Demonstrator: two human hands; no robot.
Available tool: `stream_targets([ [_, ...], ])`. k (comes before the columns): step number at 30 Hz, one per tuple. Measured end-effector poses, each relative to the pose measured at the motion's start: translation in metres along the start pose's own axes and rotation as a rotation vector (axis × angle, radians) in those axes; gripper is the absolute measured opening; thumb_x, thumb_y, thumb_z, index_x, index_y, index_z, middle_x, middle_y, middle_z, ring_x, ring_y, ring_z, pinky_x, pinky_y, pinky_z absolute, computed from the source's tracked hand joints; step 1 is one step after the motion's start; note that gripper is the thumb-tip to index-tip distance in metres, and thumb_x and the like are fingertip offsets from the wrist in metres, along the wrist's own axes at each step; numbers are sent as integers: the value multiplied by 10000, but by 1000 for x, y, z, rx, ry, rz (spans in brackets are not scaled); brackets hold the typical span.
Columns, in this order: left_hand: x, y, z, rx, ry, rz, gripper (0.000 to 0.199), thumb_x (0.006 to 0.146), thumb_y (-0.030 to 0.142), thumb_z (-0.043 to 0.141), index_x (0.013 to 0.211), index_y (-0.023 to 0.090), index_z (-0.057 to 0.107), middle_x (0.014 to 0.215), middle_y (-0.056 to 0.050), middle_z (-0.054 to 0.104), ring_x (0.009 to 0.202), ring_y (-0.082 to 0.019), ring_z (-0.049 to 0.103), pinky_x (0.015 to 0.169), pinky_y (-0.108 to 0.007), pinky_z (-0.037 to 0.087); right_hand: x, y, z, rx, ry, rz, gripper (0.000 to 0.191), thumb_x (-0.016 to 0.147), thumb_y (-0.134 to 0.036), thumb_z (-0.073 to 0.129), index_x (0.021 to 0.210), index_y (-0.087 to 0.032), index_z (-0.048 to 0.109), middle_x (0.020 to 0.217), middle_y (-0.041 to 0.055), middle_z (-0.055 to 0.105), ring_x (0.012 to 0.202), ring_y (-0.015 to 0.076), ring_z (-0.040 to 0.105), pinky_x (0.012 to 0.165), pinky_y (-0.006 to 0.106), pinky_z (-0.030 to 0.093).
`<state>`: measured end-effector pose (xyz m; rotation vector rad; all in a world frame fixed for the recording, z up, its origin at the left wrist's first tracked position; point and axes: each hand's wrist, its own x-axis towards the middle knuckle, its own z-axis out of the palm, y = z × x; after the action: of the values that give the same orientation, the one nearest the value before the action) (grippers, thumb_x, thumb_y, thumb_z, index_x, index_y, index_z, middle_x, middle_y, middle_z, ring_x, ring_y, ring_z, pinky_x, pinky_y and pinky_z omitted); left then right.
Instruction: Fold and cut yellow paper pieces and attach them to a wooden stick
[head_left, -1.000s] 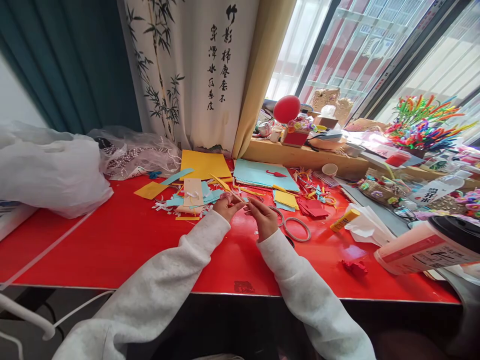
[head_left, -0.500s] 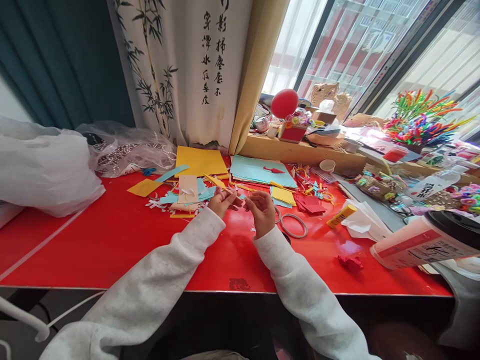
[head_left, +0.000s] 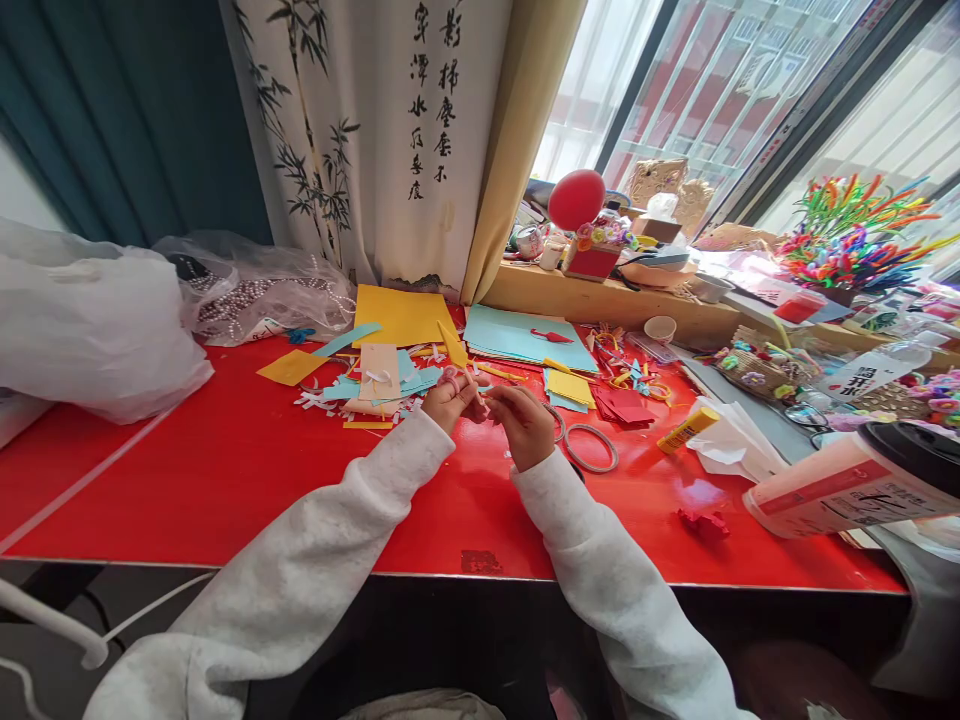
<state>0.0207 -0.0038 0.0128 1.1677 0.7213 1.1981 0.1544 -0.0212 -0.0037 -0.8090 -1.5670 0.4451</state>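
My left hand (head_left: 448, 402) is closed in a pinch around a pointed piece of yellow paper (head_left: 453, 346), which sticks up past the fingertips. Close beside it, my right hand (head_left: 526, 428) is pinched too, its fingertips meeting the left ones. Whatever lies between the right fingertips is too small and covered to make out. Left of the hands, a beige paper piece (head_left: 380, 370) rests on light-blue paper scraps (head_left: 421, 379) and white shreds. Two rings of tape (head_left: 592, 447) lie just right of my right hand on the red table (head_left: 300, 490).
Behind are a yellow sheet (head_left: 397, 312) and a light-blue paper stack (head_left: 517, 338). Yellow squares (head_left: 571, 388), red paper (head_left: 624, 406), a glue stick (head_left: 686, 430) and a large cup (head_left: 847, 485) stand or lie rightward. A white plastic bag (head_left: 97, 330) occupies the left.
The yellow paper piece has turned from a leftward slant to nearly upright. Both hands stay together, with the right fingers shifted slightly toward the left hand. The view has tilted slightly.
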Motion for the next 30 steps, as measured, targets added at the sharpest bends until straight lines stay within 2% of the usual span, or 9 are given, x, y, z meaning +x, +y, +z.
stream_targets([
  [4, -2, 0, -2, 69, -35, 13, 576, 642, 545, 665, 974, 80, 596, 552, 26, 535, 494, -88, 550, 525, -218, 483, 1, -2, -1, -10, -23, -30, 103, 795, -175, 575, 840, -207, 662, 779, 25, 597, 563, 85, 537, 485, 241, 496],
  [8, 0, -3, -4, 151, -71, 32, 479, 767, 448, 580, 1087, 92, 592, 604, 15, 527, 550, -90, 545, 544, -216, 492, 1, 0, 0, 1, -31, -39, 123, 799, -177, 571, 857, -213, 674, 781, 26, 591, 576, 88, 538, 473, 237, 495],
  [11, 1, -4, -5, 302, -29, 89, 403, 808, 378, 529, 1101, 112, 602, 740, -25, 563, 698, -113, 559, 554, -205, 495, 1, 1, 0, 12, -22, -30, 136, 809, -183, 559, 862, -216, 680, 778, 25, 586, 569, 87, 539, 460, 233, 489],
  [13, 2, -3, -6, 367, 5, 94, 360, 819, 325, 509, 1093, 110, 603, 791, -34, 588, 728, -109, 569, 637, -215, 507, 0, 1, 1, 19, -18, -19, 136, 809, -189, 561, 860, -216, 684, 774, 24, 585, 558, 83, 538, 451, 231, 481],
  [15, 1, -2, -5, 333, 12, 93, 303, 798, 292, 542, 1032, 110, 609, 761, -16, 593, 712, -96, 584, 745, -228, 502, 0, 1, 0, 26, -11, -4, 134, 809, -197, 564, 865, -214, 686, 779, 25, 586, 560, 83, 541, 453, 231, 478],
  [17, 0, 1, -3, 238, 25, 109, 260, 739, 265, 614, 951, 118, 593, 703, 12, 572, 707, -97, 599, 784, -236, 497, 0, 1, 0, 34, 2, 13, 136, 813, -213, 563, 876, -212, 684, 791, 26, 588, 560, 82, 543, 456, 233, 476],
  [22, -2, 8, 5, 11, 108, 24, 404, 616, 175, 699, 976, 104, 532, 672, 22, 607, 679, -104, 621, 745, -250, 507, 1, 3, 0, 76, 26, 64, 133, 810, -261, 572, 892, -202, 659, 802, 25, 600, 558, 83, 561, 475, 239, 485],
  [27, -2, 11, 5, -42, 117, -25, 341, 570, 219, 737, 855, 89, 604, 648, 0, 633, 638, -106, 610, 722, -277, 508, 0, 4, 2, 136, 43, 139, 166, 797, -309, 587, 924, -202, 585, 711, -2, 599, 553, 92, 568, 489, 239, 494],
  [30, 0, 9, 1, -41, 105, -24, 339, 551, 260, 757, 823, 96, 639, 646, 3, 637, 636, -106, 606, 729, -293, 511, 0, 4, 2, 125, 9, 146, 168, 804, -319, 577, 919, -197, 583, 724, 6, 601, 569, 95, 567, 511, 248, 498],
])
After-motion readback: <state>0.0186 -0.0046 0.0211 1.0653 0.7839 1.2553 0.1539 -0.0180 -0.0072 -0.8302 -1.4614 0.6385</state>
